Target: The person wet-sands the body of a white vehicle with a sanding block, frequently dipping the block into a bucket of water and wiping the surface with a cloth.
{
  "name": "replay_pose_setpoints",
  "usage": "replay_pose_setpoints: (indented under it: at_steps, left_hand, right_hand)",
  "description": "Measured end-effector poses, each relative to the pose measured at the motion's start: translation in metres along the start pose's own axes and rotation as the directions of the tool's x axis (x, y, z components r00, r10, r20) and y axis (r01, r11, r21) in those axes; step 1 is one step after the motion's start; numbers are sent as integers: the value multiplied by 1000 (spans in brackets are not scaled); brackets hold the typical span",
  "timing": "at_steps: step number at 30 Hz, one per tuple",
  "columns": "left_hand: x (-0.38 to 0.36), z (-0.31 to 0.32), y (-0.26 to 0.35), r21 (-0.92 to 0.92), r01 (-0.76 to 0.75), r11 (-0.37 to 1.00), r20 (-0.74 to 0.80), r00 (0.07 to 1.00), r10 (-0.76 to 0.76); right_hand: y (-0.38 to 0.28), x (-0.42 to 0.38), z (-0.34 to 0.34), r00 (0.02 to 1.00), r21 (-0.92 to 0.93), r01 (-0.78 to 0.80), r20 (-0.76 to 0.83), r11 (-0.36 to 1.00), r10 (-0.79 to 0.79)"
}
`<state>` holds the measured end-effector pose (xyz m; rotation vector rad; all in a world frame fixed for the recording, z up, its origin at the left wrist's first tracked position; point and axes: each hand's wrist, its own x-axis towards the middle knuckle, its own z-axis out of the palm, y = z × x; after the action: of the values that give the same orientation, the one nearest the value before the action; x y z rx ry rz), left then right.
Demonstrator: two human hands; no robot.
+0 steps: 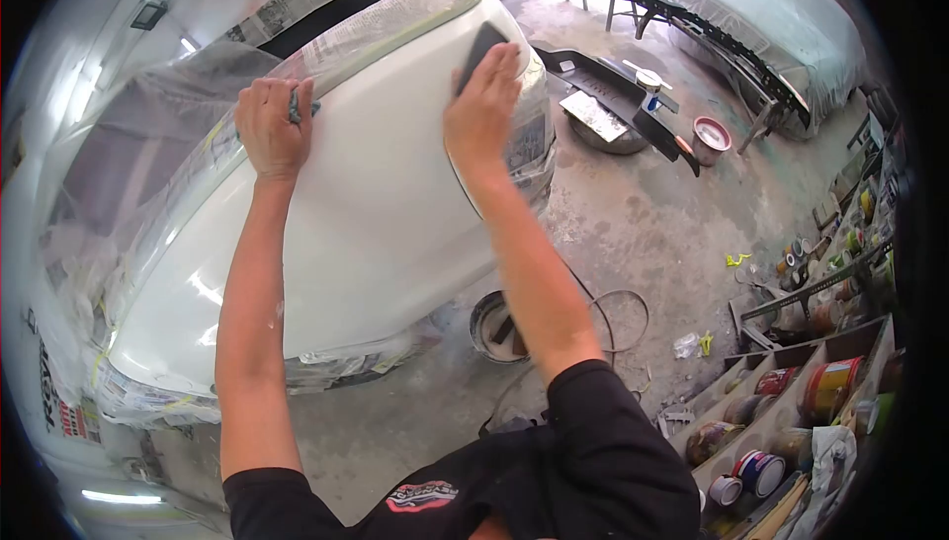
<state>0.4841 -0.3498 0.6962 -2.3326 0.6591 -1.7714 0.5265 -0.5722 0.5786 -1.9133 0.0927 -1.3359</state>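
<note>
A white car panel [366, 165] fills the middle, its edges masked with newspaper, tape and plastic film. My right hand [484, 105] lies near the panel's far right end, its fingers pressed on a dark flat pad [481, 53] against the surface. At the panel's left edge, by the masked window, my left hand [272, 125] is closed around a bluish-grey crumpled cloth [303, 105]. How much cloth lies inside that hand is hidden.
Below the panel stands a bucket [497, 327] beside a hose [643, 318] on the floor. A black bumper [628, 95] and a pink tub [711, 135] are at the right. Shelves [791, 362] with several cans line the lower right. A plastic-covered car [771, 26] stands behind.
</note>
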Motion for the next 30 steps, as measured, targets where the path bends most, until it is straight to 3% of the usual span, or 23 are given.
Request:
replay_pose_setpoints:
  at_steps: [1, 3, 5, 8, 11, 14, 17, 21, 24, 28, 30]
  left_hand:
    - [1, 0, 1, -13, -3, 1000, -2, 1000, 3]
    - [-2, -2, 0, 13, -14, 1000, 12, 1000, 14]
    - [2, -1, 2, 21, -23, 1000, 0, 1000, 23]
    - [0, -3, 1, 14, -38, 999, -7, 999, 38]
    - [0, -3, 3, 18, -31, 999, 4, 1000, 31]
    - [2, -2, 1, 19, -21, 1000, 9, 1000, 21]
    - [4, -6, 6, -17, -47, 999, -7, 999, 47]
    - [6, -4, 7, 7, -64, 998, -38, 997, 65]
    - [1, -3, 2, 14, -55, 998, -18, 998, 55]
    - [1, -1, -1, -1, -66, 998, -24, 998, 66]
    - [2, -1, 0, 18, -66, 998, -28, 997, 67]
  right_hand:
    - [-13, -17, 5, 1000, -6, -4, -17, 1000, 4]
    - [-56, -75, 6, 989, -72, 92, 119, 993, -83]
    - [-88, -130, -2, 969, 13, 101, 224, 995, -101]
    - [-69, -105, 3, 978, -175, 77, 205, 982, -41]
    - [-48, -16, -6, 942, -34, -316, 111, 948, 318]
    - [-67, -41, -2, 946, 37, -313, 105, 949, 308]
    - [-80, -78, -14, 952, -16, -212, 223, 977, 211]
    - [-33, 6, -3, 920, -10, -350, 186, 937, 346]
    - [-30, 14, 2, 903, 74, -417, 146, 906, 404]
    - [-57, -72, -8, 979, -50, -121, 160, 991, 127]
    - [-37, -37, -7, 968, -8, -215, 130, 977, 214]
